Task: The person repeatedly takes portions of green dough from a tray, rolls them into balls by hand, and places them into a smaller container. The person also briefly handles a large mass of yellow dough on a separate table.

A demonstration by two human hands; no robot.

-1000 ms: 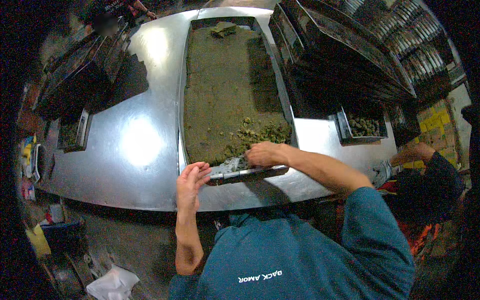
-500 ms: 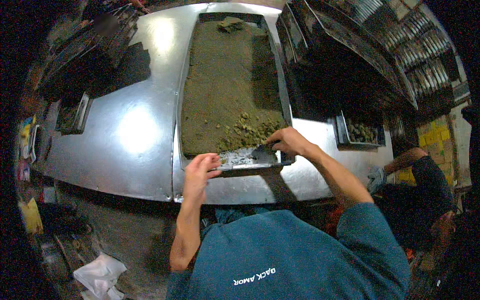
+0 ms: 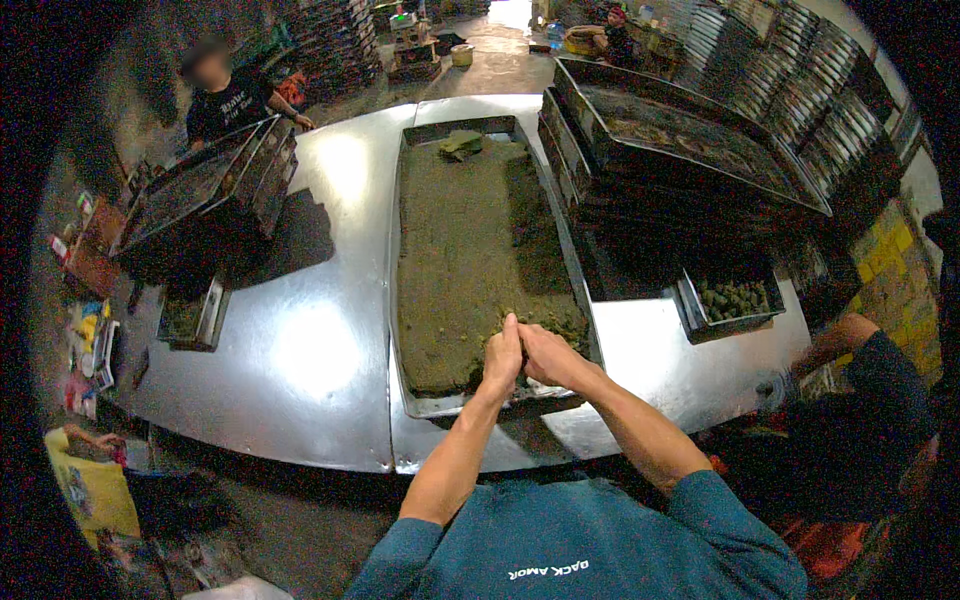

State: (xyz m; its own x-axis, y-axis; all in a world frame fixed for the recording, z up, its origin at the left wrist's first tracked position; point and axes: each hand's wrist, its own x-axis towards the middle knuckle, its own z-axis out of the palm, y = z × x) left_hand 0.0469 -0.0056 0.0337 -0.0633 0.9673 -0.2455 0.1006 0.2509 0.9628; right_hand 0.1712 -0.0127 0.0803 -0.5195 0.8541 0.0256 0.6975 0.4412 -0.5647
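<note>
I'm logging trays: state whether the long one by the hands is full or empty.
Mostly full: a brown-green layer covers most of the long metal tray.

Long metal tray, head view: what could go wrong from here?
1. The loose crumbs lie by the right hand, close to the near end of the tray; a sweep could push some over the rim onto the metal table.
2. The left hand and right hand are together over the brown-green layer; pressing down might dent it.
</note>
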